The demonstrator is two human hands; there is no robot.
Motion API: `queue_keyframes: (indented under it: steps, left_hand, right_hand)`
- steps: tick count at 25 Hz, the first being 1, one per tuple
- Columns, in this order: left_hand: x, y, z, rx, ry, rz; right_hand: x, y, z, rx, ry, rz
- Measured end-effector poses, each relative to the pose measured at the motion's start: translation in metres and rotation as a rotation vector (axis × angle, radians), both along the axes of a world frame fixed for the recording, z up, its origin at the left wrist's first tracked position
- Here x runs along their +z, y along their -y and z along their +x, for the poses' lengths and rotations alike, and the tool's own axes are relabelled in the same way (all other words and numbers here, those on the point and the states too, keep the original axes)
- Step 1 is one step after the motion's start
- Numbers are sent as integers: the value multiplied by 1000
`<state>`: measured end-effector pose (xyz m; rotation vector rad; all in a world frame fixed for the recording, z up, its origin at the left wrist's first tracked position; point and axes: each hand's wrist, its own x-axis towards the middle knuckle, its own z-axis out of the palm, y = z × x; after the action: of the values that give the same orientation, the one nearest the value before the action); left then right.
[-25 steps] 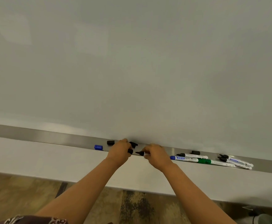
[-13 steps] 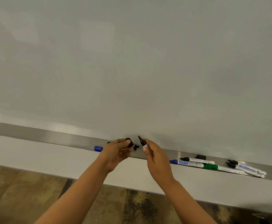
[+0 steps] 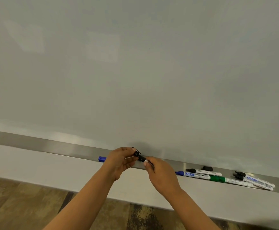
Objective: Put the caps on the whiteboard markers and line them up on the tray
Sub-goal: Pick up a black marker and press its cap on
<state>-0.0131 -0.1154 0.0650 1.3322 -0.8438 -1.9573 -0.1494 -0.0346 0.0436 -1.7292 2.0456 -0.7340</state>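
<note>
— So which step is this?
— Capping. My left hand pinches a black cap; my right hand pinches a marker, tip meeting the cap, just above the tray near its middle.
— And next?
— Probably push them together until seated, then lay it toward the tray's right end beside the other markers. A blue cap waits beside my left hand.

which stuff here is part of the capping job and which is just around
Part of the job:
black cap in left hand
marker in right hand
uncapped markers
loose black cap
blue cap
tray

Just around:
whiteboard
floor
</note>
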Motion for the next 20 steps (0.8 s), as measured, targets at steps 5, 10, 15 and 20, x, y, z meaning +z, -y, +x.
queue_keyframes:
  steps: [5,10,15,20]
  left_hand:
    - [5,-4,-3,-27,121,-122]
    - [9,-3,-6,-63,250,-209]
    - [14,0,-4,-241,158,-30]
    - [14,3,-12,-286,131,32]
  right_hand:
    - [1,3,1,4,19,22]
    - [6,7,5,-47,-137,68]
    - [12,11,1,-145,-209,44]
    - [10,15,-6,-193,-339,-24]
